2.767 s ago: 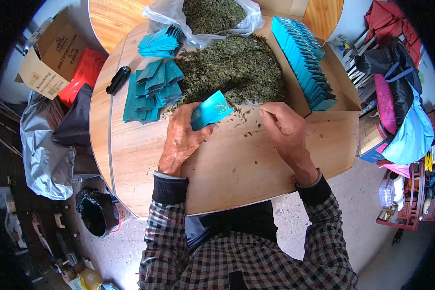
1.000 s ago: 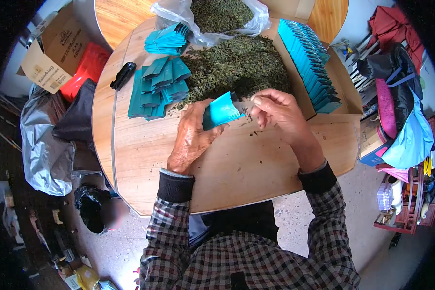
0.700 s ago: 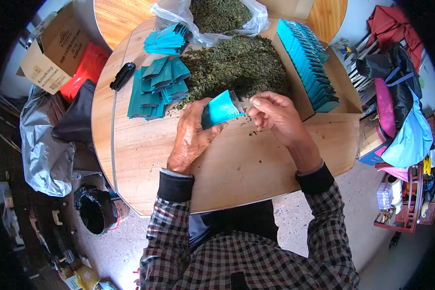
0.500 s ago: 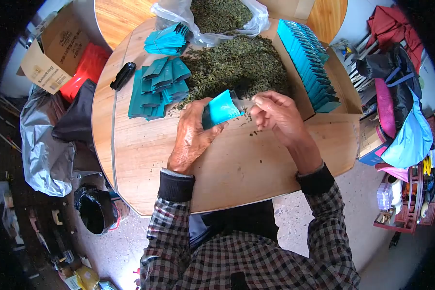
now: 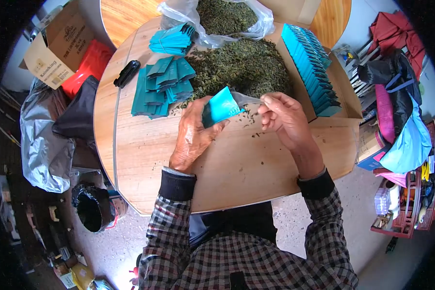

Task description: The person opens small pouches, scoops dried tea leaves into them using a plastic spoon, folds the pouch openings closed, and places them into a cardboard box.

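Object, black, elongated (image 5: 127, 73), lies near the left edge of the wooden table (image 5: 227, 169). Right of it, loose teal packets (image 5: 162, 89) overlap in a pile; beyond them, a banded teal bundle (image 5: 172, 39). Left hand (image 5: 193, 137): fingers curled round a single teal packet (image 5: 222, 106), thumb on its near side, packet tilted above the tabletop, just in front of the dark leaf heap (image 5: 251, 60). Clear bag (image 5: 212, 39) of leaves behind the heap. Right hand (image 5: 286, 116): thumb and forefinger closed on a thin translucent piece (image 5: 249, 99), its other end at the packet's right side; remaining fingers loosely bent. Far right, cardboard box (image 5: 345, 89) with upright teal packets in a row (image 5: 309, 70)
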A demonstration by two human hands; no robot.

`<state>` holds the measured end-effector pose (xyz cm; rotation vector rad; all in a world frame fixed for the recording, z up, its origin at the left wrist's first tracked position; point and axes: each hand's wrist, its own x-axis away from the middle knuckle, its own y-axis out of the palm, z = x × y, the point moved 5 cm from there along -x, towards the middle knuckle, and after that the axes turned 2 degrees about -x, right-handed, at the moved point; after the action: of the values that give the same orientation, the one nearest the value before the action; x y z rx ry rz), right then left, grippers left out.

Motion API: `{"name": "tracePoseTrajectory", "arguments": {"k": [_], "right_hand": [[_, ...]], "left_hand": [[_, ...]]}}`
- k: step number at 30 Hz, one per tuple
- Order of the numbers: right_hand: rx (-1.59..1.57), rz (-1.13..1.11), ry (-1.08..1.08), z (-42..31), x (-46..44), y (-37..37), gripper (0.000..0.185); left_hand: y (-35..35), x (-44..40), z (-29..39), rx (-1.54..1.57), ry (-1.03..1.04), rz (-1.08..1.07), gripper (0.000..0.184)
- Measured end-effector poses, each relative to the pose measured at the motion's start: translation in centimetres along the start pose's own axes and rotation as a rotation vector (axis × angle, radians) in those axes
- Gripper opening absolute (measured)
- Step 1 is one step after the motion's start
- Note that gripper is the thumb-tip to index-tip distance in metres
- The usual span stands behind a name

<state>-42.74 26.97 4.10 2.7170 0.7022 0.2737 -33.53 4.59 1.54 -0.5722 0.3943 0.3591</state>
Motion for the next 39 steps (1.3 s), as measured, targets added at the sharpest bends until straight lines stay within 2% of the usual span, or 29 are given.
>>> {"name": "tracePoseTrajectory", "arguments": {"k": [13,19,25,33,39], "right_hand": [[0.046,0.026,-0.077,-1.6,0.2,0.0,0.020],[0.126,-0.016,0.014,-1.0,0.1,2.1,0.019],[0.175,-0.078,0.040,-0.8,0.2,3.7,0.019],[0.266,-0.033,-0.062,-2.5,0.4,3.2,0.020],[0.135,0.003,-0.076,-3.3,0.4,2.3,0.020]], "left_hand": [[-0.2,-0.1,0.0,0.020,-0.033,0.024,0.064],[-0.2,-0.2,0.2,0.014,0.020,-0.004,0.063],[-0.1,-0.2,-0.3,0.040,-0.016,-0.003,0.063],[0.0,-0.2,-0.5,0.055,-0.025,0.006,0.062],[-0.2,-0.1,-0.3,0.031,-0.048,0.015,0.063]]}}
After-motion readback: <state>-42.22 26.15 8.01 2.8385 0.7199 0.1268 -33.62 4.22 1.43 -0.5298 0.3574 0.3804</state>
